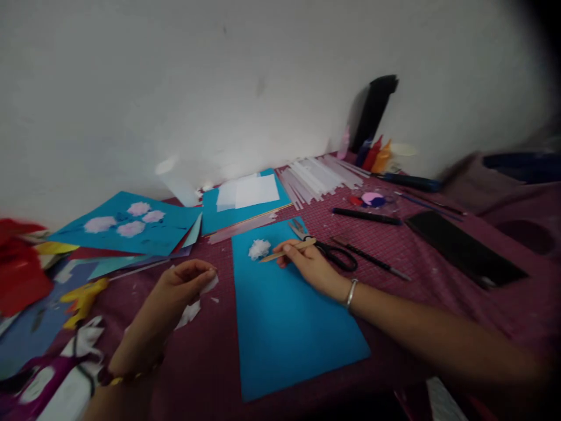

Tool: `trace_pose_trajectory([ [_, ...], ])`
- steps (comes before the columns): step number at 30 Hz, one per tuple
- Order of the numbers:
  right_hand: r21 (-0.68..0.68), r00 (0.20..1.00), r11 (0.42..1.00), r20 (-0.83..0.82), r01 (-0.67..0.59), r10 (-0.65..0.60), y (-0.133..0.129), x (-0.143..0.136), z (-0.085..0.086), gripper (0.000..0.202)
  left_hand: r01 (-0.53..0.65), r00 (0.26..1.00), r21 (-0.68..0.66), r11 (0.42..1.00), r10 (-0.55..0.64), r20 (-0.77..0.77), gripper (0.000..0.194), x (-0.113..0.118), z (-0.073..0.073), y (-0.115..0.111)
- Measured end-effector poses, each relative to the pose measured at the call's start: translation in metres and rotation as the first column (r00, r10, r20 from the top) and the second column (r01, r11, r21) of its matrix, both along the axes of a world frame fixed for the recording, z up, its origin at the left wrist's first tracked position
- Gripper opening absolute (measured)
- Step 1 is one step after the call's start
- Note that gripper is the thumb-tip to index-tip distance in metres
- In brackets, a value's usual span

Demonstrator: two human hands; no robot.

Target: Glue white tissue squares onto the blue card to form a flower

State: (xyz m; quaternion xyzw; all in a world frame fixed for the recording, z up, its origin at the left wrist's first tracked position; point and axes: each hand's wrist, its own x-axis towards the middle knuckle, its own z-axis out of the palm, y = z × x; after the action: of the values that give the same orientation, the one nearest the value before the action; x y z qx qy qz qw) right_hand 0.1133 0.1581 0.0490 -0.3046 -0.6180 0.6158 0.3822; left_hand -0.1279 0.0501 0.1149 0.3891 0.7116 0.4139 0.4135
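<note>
A flat wooden stick (293, 248) is pinched in my right hand (309, 264), its tip close beside a white fluffy paper tuft (259, 249). That tuft sits near the far end of a blue paper sheet (289, 327), over which my right hand rests. To the left of the sheet, my left hand (186, 286) is closed on a small piece of white paper (210, 283). Below it on the cloth lies a torn white paper scrap (190, 314). Scissors (326, 245) with black handles lie partly hidden behind my right hand.
At left are a blue sheet with several pale tufts (139, 229) and a yellow glue gun (83, 301). White strips (322, 177), paint bottles (374, 153), a black pen (366, 216), a paintbrush (372, 259) and a dark phone (464, 248) occupy the right side. A wall stands behind.
</note>
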Motion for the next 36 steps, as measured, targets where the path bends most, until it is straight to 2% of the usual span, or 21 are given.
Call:
trace_pose_trajectory([
  [2,0.062,1.000,0.998,0.013,0.006,-0.006,0.003,0.001,-0.002,0.030,0.119,0.993,-0.053,0.991,-0.119,0.000,0.032,0.009,-0.009,0.014],
  [5,0.127,0.998,0.991,0.040,0.044,-0.049,0.008,0.002,-0.004,0.028,0.271,0.962,-0.110,0.956,-0.273,0.000,0.034,0.013,-0.014,0.032],
  [11,0.129,0.996,0.989,0.053,0.070,-0.077,0.020,0.003,-0.005,0.022,0.446,0.895,-0.083,0.891,-0.442,0.065,0.022,0.004,-0.021,0.064],
  [16,0.111,0.997,0.993,0.062,0.027,-0.034,0.026,-0.003,-0.007,0.022,0.401,0.916,-0.043,0.915,-0.400,0.023,0.023,-0.001,-0.038,0.072],
  [20,0.098,0.995,0.995,0.096,-0.017,0.007,0.029,-0.009,-0.010,0.023,0.374,0.926,-0.002,0.927,-0.374,-0.054,0.022,-0.005,-0.046,0.071],
  [25,0.073,0.997,0.996,0.070,-0.047,0.042,0.032,-0.014,-0.010,0.022,0.367,0.927,0.020,0.930,-0.364,-0.096,0.016,-0.008,-0.045,0.070],
  [31,0.132,0.999,0.991,0.030,-0.024,0.020,0.033,-0.015,-0.012,0.024,0.430,0.883,0.033,0.902,-0.413,-0.224,0.017,-0.004,-0.039,0.071],
  [36,0.169,0.996,0.985,0.084,-0.021,0.007,0.034,-0.015,-0.012,0.023,0.436,0.888,-0.046,0.899,-0.438,-0.136,0.025,0.004,-0.040,0.068],
])
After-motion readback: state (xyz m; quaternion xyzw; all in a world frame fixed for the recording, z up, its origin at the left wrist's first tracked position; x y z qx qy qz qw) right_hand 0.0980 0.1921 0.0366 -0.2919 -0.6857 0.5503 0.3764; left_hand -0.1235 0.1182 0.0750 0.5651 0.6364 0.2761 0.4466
